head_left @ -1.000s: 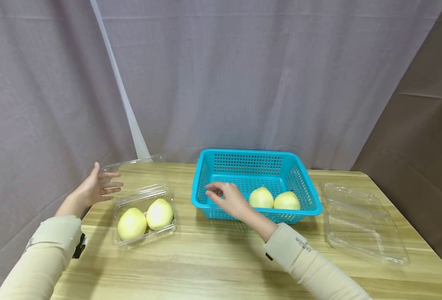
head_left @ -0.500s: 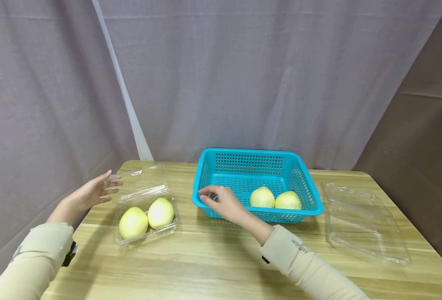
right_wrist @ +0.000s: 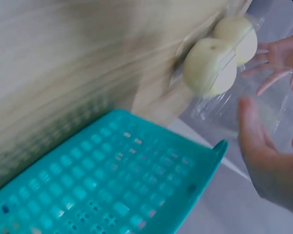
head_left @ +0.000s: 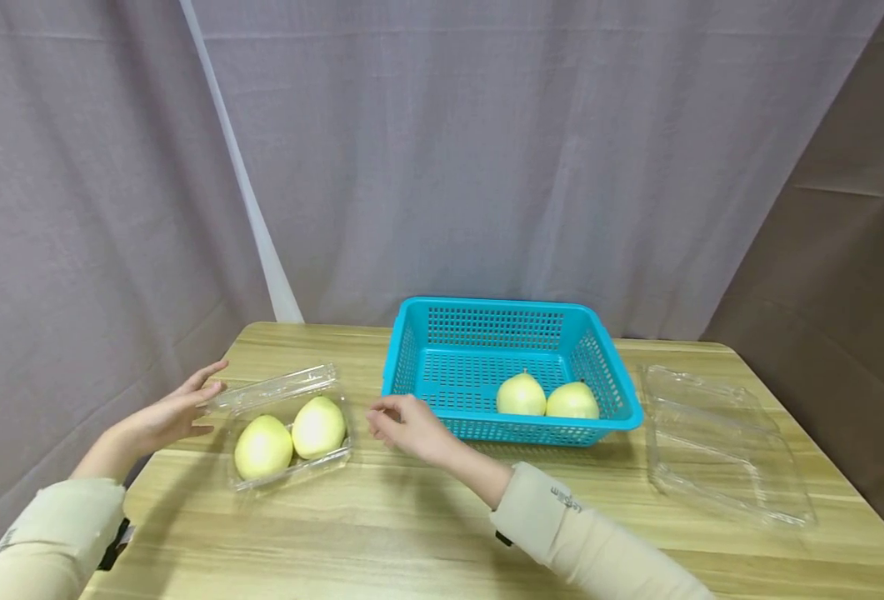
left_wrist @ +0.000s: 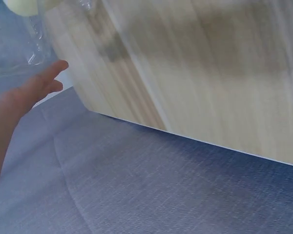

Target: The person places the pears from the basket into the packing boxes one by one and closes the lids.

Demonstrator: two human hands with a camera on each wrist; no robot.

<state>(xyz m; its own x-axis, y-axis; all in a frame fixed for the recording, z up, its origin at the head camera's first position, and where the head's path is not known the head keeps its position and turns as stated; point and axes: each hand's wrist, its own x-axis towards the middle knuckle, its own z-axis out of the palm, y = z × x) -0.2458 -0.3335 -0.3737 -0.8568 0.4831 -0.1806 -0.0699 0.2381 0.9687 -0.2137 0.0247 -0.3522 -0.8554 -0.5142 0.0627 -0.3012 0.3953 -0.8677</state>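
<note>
Two round, yellow-green pears (head_left: 263, 447) sit side by side in a clear plastic clamshell box (head_left: 292, 477) at the left. The box's raised lid (head_left: 280, 387) shows as a narrow strip behind them. My left hand (head_left: 164, 421), fingers spread and nearly straight, is at the lid's left end; in the left wrist view, clear plastic (left_wrist: 12, 46) lies just past its fingertips. Between the box and the blue-green basket (head_left: 497, 305) hovers my right hand (head_left: 415, 429), fingers loosely bent, holding nothing. From the right wrist, its thumb and fingers (right_wrist: 263, 151) stand apart.
Two more pears (head_left: 521, 395) lie in the basket's front right part. Another clear plastic clamshell (head_left: 726, 454) stands open on the right of the wooden table (head_left: 382, 533). Grey curtains (head_left: 486, 167) rise behind the table's far edge.
The lid's outline has dropped lower and become narrower. My left hand has moved down and left. My right hand has moved left from over the basket toward the box.
</note>
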